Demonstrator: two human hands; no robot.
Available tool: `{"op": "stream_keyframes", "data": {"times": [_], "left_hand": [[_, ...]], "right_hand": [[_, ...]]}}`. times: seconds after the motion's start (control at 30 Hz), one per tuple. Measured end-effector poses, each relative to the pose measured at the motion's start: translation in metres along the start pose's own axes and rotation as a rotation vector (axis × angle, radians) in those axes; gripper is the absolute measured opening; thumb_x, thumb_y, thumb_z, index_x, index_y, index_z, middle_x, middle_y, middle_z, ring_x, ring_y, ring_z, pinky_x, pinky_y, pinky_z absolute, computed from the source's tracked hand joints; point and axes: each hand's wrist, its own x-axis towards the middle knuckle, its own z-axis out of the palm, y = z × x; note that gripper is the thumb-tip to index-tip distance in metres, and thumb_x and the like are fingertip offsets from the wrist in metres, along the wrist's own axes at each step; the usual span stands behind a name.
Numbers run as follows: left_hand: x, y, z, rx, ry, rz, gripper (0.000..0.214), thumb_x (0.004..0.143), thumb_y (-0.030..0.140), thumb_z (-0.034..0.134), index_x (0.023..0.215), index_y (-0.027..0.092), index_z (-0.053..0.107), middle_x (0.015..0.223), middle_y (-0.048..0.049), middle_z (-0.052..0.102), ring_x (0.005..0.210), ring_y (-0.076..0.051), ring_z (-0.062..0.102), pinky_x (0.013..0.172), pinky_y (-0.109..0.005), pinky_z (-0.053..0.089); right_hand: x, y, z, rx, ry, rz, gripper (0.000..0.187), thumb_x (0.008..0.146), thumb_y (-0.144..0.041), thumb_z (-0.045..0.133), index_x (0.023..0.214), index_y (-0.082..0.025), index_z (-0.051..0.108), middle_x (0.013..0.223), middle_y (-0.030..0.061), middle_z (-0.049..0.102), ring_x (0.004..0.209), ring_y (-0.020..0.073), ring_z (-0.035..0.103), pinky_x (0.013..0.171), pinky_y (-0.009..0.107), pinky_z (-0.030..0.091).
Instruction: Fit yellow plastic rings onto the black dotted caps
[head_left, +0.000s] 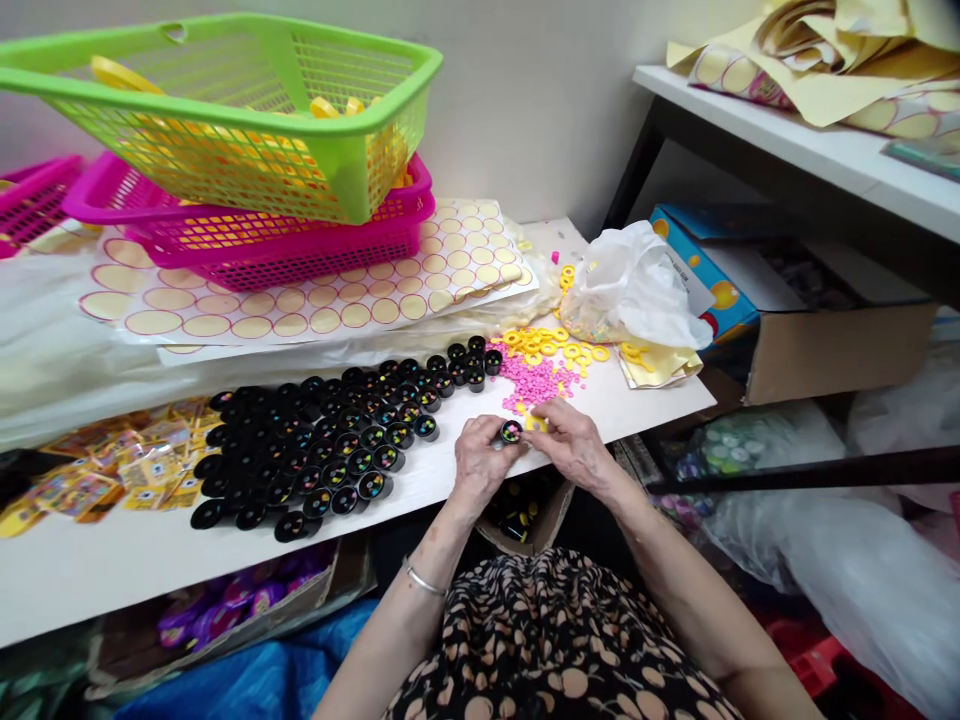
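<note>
My left hand point(484, 458) is closed around a small black cup point(511, 432), its mouth turned up with bright coloured bits inside. Close beside it, the thumb and forefinger of my right hand point(574, 442) are closed, with a yellow ring point(535, 423) showing between them. Just beyond my hands lies a pile of tiny pink pieces point(538, 382). Behind these are loose yellow rings point(544, 343). To the left, many black cups point(346, 443) stand in rows, several holding coloured bits.
A green basket point(397, 125) of yellow parts rests on a pink basket point(315, 250), over sheets of round stickers point(375, 312). Small printed packets point(154, 470) lie at the left. A white plastic bag point(634, 275) sits at the right, near a cardboard box point(832, 350) under a shelf point(787, 130).
</note>
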Motion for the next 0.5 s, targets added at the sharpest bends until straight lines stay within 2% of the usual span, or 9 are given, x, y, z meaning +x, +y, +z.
{"op": "stream_keyframes", "data": {"times": [0.07, 0.13, 0.23, 0.33, 0.4, 0.5], "left_hand": [[0.000, -0.001, 0.002, 0.007, 0.013, 0.002, 0.014, 0.066, 0.020, 0.065, 0.080, 0.019, 0.064, 0.082, -0.0020, 0.062, 0.079, -0.017, 0.053, 0.073, -0.029, 0.042], [0.000, -0.003, 0.003, 0.041, 0.023, -0.005, 0.007, 0.065, 0.014, 0.060, 0.070, 0.019, 0.062, 0.076, -0.0020, 0.059, 0.076, -0.017, 0.050, 0.069, -0.028, 0.041], [0.000, -0.003, 0.004, 0.097, 0.024, -0.013, 0.011, 0.064, 0.012, 0.055, 0.057, 0.019, 0.055, 0.066, -0.0014, 0.052, 0.070, -0.016, 0.046, 0.063, -0.027, 0.039], [0.000, -0.002, 0.001, 0.064, 0.011, -0.025, 0.010, 0.063, 0.012, 0.054, 0.055, 0.018, 0.055, 0.065, -0.0014, 0.051, 0.071, -0.016, 0.046, 0.065, -0.028, 0.038], [0.000, -0.001, -0.004, -0.052, -0.005, -0.070, 0.008, 0.061, 0.012, 0.055, 0.059, 0.018, 0.060, 0.069, -0.0020, 0.055, 0.074, -0.016, 0.048, 0.067, -0.028, 0.040], [0.000, 0.003, -0.009, -0.399, 0.037, -0.253, 0.017, 0.063, 0.016, 0.055, 0.076, 0.016, 0.067, 0.081, -0.0029, 0.062, 0.072, -0.014, 0.052, 0.066, -0.027, 0.041]], "right_hand": [[0.006, -0.011, 0.004, 0.001, -0.041, -0.080, 0.015, 0.083, -0.030, 0.054, 0.094, -0.020, 0.057, 0.088, 0.0046, 0.056, 0.085, 0.0181, 0.051, 0.074, 0.029, 0.040], [0.010, -0.020, 0.008, -0.059, -0.076, -0.113, 0.013, 0.083, -0.027, 0.054, 0.092, -0.019, 0.058, 0.090, 0.0057, 0.056, 0.088, 0.0191, 0.049, 0.077, 0.030, 0.040], [0.012, -0.029, 0.011, -0.131, -0.108, -0.102, 0.010, 0.083, -0.022, 0.052, 0.089, -0.018, 0.059, 0.090, 0.0061, 0.056, 0.087, 0.0192, 0.049, 0.078, 0.030, 0.039], [0.012, -0.032, 0.011, -0.163, -0.114, -0.085, 0.010, 0.083, -0.020, 0.051, 0.089, -0.018, 0.059, 0.092, 0.0066, 0.056, 0.089, 0.0193, 0.049, 0.079, 0.030, 0.039], [0.011, -0.032, 0.011, -0.162, -0.115, -0.081, 0.011, 0.083, -0.020, 0.051, 0.089, -0.017, 0.060, 0.093, 0.0068, 0.056, 0.089, 0.0191, 0.049, 0.079, 0.030, 0.039], [0.011, -0.029, 0.013, -0.088, -0.117, -0.064, 0.012, 0.083, -0.020, 0.051, 0.089, -0.018, 0.060, 0.090, 0.0056, 0.055, 0.084, 0.0174, 0.051, 0.073, 0.028, 0.041]]}}
